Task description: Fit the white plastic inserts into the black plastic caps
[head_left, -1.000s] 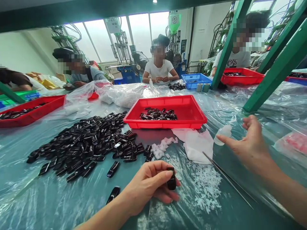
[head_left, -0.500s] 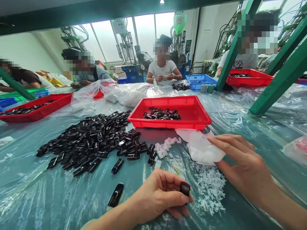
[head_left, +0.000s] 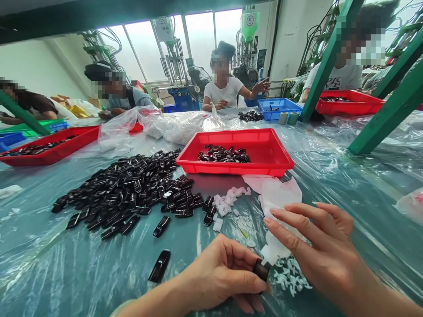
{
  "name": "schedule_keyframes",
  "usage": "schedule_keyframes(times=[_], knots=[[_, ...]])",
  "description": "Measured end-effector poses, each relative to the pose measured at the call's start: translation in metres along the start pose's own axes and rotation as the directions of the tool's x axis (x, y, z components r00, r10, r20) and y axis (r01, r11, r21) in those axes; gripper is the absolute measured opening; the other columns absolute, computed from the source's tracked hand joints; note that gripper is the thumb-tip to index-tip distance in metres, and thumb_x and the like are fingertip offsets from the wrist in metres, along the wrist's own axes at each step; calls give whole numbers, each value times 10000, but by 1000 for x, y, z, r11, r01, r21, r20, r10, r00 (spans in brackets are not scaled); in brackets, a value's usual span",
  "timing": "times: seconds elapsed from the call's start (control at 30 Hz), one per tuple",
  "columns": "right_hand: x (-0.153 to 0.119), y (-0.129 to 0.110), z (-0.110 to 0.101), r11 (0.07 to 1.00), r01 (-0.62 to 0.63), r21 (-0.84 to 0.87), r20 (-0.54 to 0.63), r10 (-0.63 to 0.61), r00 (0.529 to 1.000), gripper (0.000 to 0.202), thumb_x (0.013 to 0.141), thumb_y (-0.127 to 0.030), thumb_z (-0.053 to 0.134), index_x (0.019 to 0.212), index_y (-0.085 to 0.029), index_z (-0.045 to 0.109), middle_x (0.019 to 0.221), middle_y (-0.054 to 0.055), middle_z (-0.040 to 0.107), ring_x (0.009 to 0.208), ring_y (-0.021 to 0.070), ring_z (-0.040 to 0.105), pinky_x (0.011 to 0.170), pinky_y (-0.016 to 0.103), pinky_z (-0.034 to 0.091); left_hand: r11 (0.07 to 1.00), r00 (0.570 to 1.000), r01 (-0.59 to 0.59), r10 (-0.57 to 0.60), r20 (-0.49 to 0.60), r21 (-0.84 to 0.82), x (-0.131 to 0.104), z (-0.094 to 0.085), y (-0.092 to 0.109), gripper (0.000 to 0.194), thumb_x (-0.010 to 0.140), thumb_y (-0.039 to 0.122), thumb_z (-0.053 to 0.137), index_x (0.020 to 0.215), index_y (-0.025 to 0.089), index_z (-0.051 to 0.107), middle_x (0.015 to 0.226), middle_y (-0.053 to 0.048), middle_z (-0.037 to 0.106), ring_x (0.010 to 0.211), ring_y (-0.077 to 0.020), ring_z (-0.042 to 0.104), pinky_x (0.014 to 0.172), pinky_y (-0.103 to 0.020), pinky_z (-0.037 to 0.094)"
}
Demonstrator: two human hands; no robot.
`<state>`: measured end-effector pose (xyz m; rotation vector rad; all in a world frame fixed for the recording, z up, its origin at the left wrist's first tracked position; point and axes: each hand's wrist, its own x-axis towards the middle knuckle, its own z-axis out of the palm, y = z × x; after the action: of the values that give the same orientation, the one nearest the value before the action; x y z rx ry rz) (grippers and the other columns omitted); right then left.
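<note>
Black and small, the smooth piece (head_left: 261, 270) is pinched in my left hand (head_left: 223, 270), seemingly for steadiness, against a whitish translucent object (head_left: 273, 250), which my loosely spread right hand (head_left: 330, 253) may or may not grip

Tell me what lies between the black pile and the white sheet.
In the head view, small whitish pieces lie between the black pile and the white sheet.

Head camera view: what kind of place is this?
Probably a small-parts factory floor, at a manual assembly or finishing bench. Signs: a big heap of identical black parts beside a red tray, several people working around the same table, and a machine with a green hopper behind.
</note>
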<state>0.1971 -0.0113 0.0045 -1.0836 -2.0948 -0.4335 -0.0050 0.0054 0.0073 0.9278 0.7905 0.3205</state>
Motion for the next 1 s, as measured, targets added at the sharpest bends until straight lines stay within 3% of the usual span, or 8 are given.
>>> schedule_keyframes(times=[0.43, 0.77, 1.0], knots=[[3, -7, -3, 999, 48, 0, -15, -48, 999, 273, 935, -179, 375, 995, -220, 638, 996, 38, 697, 993, 198, 554, 877, 431, 277, 1000, 1000, 24, -24, 8, 14, 1, 2, -2, 194, 618, 245, 719, 708, 75, 693, 560, -28, 612, 480, -87, 593, 451, -145, 475], [-4, 4, -2, 994, 56, 98, 29, -59, 998, 266, 926, -182, 388, 1012, -233, 635, 1041, 35, 675, 1028, 203, 536, 909, 445, 267, 1000, 1000, 28, -28, 9, -1, -1, 2, 1, 191, 621, 231, 718, 735, 78, 702, 583, -29, 619, 479, -76, 593, 451, -133, 474], [4, 4, -7, 992, 102, 70, 30, -105, 994, 297, 939, -202, 353, 979, -252, 643, 1006, 13, 689, 1014, 186, 550, 921, 424, 269, 999, 999, 38, -38, 4, -11, 1, 0, -1, 192, 616, 235, 722, 730, 84, 695, 636, -43, 639, 475, -76, 595, 446, -137, 479]])
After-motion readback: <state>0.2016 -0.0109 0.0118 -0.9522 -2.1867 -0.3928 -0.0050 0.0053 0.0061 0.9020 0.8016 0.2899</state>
